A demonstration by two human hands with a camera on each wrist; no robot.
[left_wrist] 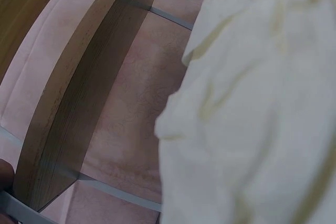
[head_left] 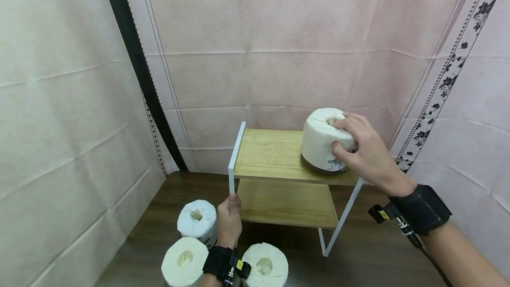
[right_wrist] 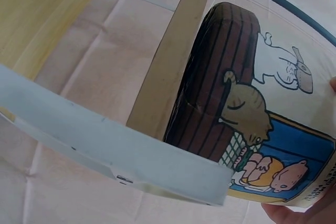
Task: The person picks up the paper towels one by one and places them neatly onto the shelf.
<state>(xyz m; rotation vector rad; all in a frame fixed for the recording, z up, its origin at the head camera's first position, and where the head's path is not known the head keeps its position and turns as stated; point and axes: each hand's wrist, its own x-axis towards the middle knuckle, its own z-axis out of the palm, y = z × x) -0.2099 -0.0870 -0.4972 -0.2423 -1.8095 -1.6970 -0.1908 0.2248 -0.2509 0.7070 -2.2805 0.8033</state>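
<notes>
A two-tier wooden shelf rack [head_left: 271, 149] with a white metal frame stands on the table. At the right end of its upper board is a wrapped toilet paper roll [head_left: 320, 138], upright, hole facing up. My right hand [head_left: 364, 147] grips this roll from the right, thumb on the near side and fingers at its top. The right wrist view shows the roll's printed cartoon wrapper [right_wrist: 247, 93] close against the board's edge. My left hand [head_left: 229, 220] holds the rack's left metal leg [head_left: 231, 183], thumb up. A white wrapper [left_wrist: 252, 119] fills the right of the left wrist view.
Three more wrapped rolls stand on the dark wooden table [head_left: 139, 251] around my left wrist: a rear one [head_left: 197, 218], a front-left one [head_left: 184, 260] and one to the right [head_left: 266, 262]. Pale cloth [head_left: 279, 56] hangs behind and on both sides.
</notes>
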